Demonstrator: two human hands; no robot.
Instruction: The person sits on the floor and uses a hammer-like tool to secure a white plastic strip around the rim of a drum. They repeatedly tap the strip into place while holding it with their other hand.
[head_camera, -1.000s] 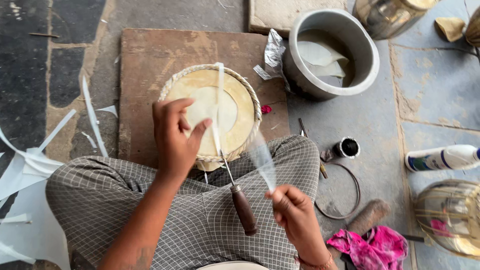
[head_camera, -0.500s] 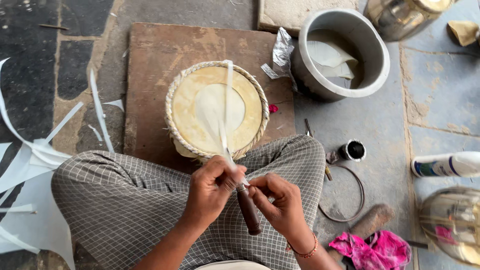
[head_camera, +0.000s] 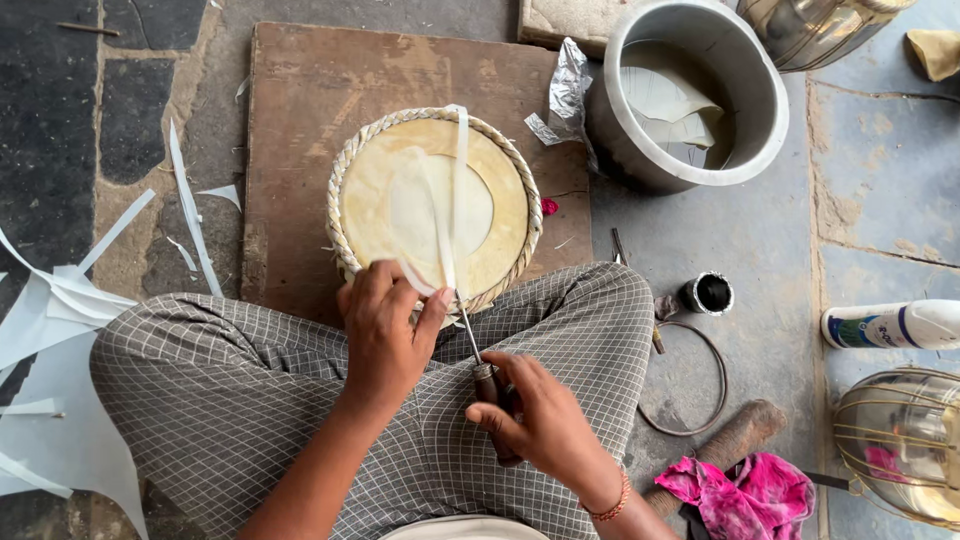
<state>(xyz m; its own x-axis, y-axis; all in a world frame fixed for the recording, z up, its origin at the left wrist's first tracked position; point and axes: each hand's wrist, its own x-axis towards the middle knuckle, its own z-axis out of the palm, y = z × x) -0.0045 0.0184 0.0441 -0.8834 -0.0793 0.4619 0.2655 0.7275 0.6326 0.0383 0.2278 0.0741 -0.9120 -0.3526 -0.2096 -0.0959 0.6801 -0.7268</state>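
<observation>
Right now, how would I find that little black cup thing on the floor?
Start at the big metal pot at the top right, then look down the grey floor toward the person's knee. There, just above a thin wire ring, stands the little round cup. It alone has a shiny rim and a black inside; the bottle nearby is white.

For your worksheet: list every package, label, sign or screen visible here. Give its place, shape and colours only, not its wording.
Labelled bottle: lying on its side on the floor at the right edge, cylindrical, white with a blue and green label.
No signs or screens in view.
</observation>
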